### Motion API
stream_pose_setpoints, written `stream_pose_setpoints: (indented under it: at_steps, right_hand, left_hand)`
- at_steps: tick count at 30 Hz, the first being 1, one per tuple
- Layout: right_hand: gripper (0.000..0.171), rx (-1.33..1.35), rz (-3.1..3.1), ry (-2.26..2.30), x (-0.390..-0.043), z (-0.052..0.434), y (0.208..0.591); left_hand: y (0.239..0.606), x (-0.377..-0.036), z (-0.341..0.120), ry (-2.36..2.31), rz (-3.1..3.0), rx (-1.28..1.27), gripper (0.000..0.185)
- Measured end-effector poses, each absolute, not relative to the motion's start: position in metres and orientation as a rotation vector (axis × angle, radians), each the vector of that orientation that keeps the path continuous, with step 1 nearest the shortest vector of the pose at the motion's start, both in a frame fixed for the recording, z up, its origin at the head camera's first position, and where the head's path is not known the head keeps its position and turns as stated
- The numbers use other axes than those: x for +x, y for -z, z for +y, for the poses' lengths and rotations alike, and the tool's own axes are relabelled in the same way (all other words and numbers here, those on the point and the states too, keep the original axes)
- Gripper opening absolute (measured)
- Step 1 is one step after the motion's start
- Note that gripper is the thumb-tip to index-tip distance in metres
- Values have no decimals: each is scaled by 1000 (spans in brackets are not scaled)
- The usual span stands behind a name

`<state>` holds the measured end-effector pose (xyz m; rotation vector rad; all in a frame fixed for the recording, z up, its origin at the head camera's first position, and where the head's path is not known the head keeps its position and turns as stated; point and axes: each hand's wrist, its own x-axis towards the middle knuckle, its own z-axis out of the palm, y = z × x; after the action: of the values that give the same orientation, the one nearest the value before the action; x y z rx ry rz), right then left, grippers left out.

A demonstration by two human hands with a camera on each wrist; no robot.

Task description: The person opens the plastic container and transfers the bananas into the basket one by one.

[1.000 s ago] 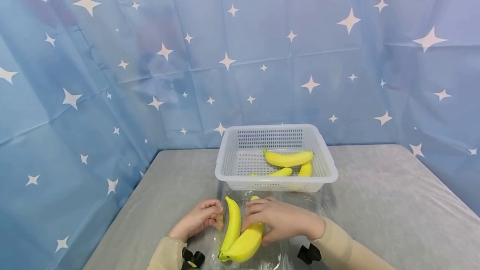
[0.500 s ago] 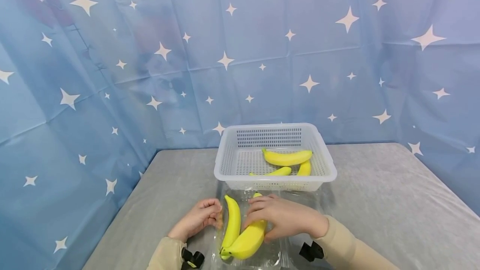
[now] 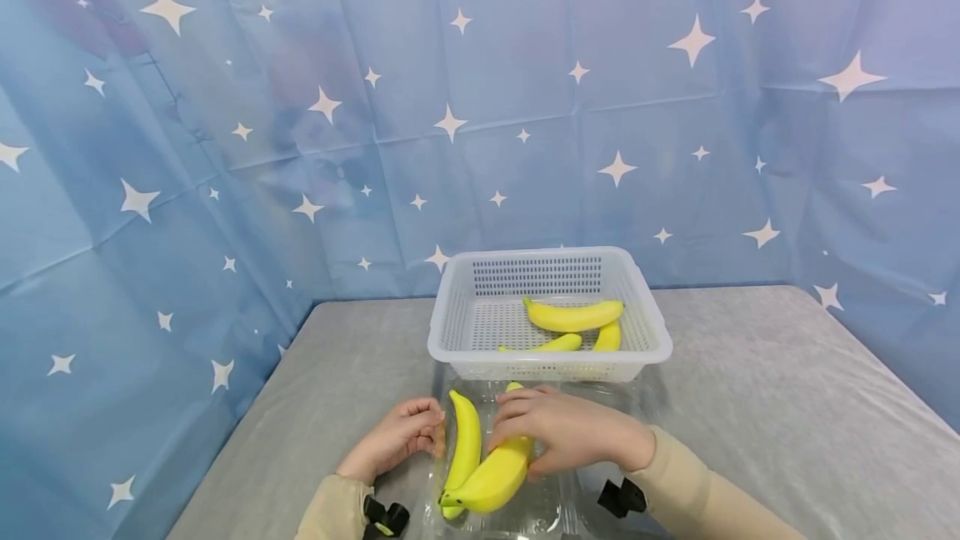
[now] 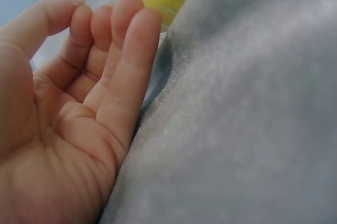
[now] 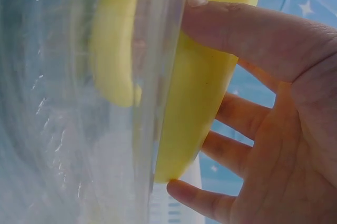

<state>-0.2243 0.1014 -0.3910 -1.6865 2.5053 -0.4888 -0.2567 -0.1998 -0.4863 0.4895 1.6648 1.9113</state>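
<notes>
Now, the person's right hand [image 3: 570, 432] is gripping the fatter banana [image 3: 491, 477] w/ fingers curled over its top & thumb under it; the right wrist view is showing that grip [image 5: 274, 129] round the yellow fruit [image 5: 202, 92], right against a clear plastic sheet [image 5: 79, 129]. That banana is lying on a clear plastic bag [image 3: 540, 507] at the near edge of the grey table [image 3: 787, 407], touching a thinner banana [image 3: 465, 444] to its left. Compared w/ a sec ago, the gripped banana is sitting a bit higher & further from the person, w/ its dark tip shifted up slightly; the hand's come along w/ it. The left hand [image 3: 397, 436] is staying put just left of the thin banana, fingers loosely curled, thumb side near the bag's edge; the left wrist view is showing those fingers [image 4: 105, 61] bent w/ nothing plainly between them, hand resting on the grey cloth [image 4: 247, 119], so can't tell whether it's pinching the plastic. Just beyond the bag, the white basket [image 3: 465, 307] is holding three more bananas [image 3: 573, 315], same as before. Blue starry curtain [image 3: 225, 107] is hanging behind.
</notes>
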Motion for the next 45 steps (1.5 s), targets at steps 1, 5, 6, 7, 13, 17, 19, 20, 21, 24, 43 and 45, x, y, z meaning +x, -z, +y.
stream_pose_setpoints:
  at_steps: [1,5,6,7,13,17,19,20,21,24,43,45]
  right_hand:
    - [56,-1692,2505,484,-225,101,391]
    - [56,-1712,2500,460,-226,102,390]
    - [56,-1717,2498,453,-226,102,390]
    - [56,-1717,2497,449,-227,102,389]
    - [55,-1728,2503,412,-228,103,385]
    - [53,-1738,2516,404,-229,103,383]
    - [52,-1751,2517,416,-229,102,381]
    - [51,-1759,2516,420,-229,102,381]
    - [51,-1768,2516,423,-229,102,380]
    - [52,-1787,2514,427,-229,102,377]
    - [53,-1764,2512,402,-231,95,360]
    - [54,-1749,2522,390,-231,94,359]
  left_hand:
    - [487,-257,-200,-1912,1666,495,22]
    - [488,-257,-199,-1914,1664,507,23]
    - [488,-257,-198,-1914,1664,505,23]
    - [489,-257,-198,-1914,1663,498,23]
    - [490,-256,-198,-1922,1667,472,23]
    - [489,-255,-199,-1923,1661,463,23]
    - [489,-255,-200,-1922,1661,461,23]
    - [489,-255,-200,-1922,1661,457,23]
    - [489,-255,-200,-1922,1662,455,23]
    - [489,-255,-200,-1922,1663,446,22]
    - [487,-257,-200,-1912,1675,441,23]
    - [486,-257,-200,-1911,1676,440,22]
